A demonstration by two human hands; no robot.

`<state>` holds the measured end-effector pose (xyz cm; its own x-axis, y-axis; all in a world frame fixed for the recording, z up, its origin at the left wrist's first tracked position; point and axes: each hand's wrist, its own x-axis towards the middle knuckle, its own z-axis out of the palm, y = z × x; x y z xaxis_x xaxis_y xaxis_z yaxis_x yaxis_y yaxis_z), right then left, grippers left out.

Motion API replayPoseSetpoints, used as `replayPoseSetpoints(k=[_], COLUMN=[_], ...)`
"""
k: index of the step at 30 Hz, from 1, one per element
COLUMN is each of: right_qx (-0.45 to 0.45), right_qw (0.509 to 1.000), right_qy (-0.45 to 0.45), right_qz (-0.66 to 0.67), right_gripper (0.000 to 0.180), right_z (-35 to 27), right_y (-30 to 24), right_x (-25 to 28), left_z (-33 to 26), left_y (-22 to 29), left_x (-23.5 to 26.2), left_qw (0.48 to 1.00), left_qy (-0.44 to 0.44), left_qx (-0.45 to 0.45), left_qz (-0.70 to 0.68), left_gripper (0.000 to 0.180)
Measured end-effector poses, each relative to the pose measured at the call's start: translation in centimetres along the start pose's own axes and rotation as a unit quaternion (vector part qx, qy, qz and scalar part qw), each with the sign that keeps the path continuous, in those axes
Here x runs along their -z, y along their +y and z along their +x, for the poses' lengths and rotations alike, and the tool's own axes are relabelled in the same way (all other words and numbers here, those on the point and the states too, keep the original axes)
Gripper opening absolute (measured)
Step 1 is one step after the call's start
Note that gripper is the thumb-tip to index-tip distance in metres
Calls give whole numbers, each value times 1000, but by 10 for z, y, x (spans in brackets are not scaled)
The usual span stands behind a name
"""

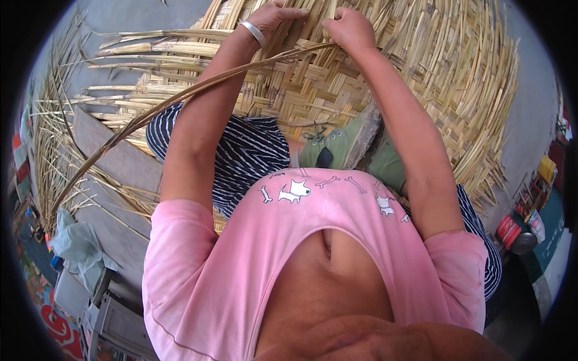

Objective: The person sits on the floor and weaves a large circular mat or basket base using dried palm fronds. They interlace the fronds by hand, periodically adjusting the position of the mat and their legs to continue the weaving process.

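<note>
A woven mat of pale reed strips [313,90] spreads in front of me, and I sit on its near part. My right hand [351,29] is closed in a pinch on the end of a long brown reed strip [198,87]. That strip runs back over my left forearm, down to the lower left. My left hand [274,17], with a silver bangle at its wrist, is at the top edge beside the right one. Its thumb stretches over several raised reed strips [292,37] of the mat and seems to grip them; its other fingers are mostly hidden.
Unwoven strip ends [144,49] stick out at the mat's left side. Further left lie a flat grey board [117,150] and a pile of loose reeds [51,126]. A pale plastic bag [78,243] is at lower left, and red round things [509,231] stand at right.
</note>
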<state>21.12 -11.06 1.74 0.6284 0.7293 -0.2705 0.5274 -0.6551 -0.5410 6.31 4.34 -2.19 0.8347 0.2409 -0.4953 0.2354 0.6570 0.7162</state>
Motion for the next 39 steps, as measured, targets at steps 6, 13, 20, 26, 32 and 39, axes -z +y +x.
replayPoseSetpoints(k=[6,13,20,26,32,39], right_qx=[17,-35,-63,-72,-81,-68], right_qw=[997,989,990,988,992,975], right_qy=[8,-92,14,45,-1,87], right_qz=[-79,108,123,133,98,191], right_gripper=[30,25,17,17,34,25], right_z=[-13,11,-9,-4,-5,-12], right_y=[-28,3,-5,6,-9,11], right_x=[6,-2,-6,-17,-3,-24], left_z=[-26,-42,-24,-18,-25,-9], left_y=[4,17,7,3,22,15], left_x=[-18,-23,-28,-4,-26,-19], left_qw=[989,997,987,991,989,988], left_qy=[-86,-13,130,11,-5,11], left_qx=[-52,-58,-66,0,58,33], left_qz=[-106,40,-61,-135,-138,-153], left_gripper=[18,41,67,67,44,29])
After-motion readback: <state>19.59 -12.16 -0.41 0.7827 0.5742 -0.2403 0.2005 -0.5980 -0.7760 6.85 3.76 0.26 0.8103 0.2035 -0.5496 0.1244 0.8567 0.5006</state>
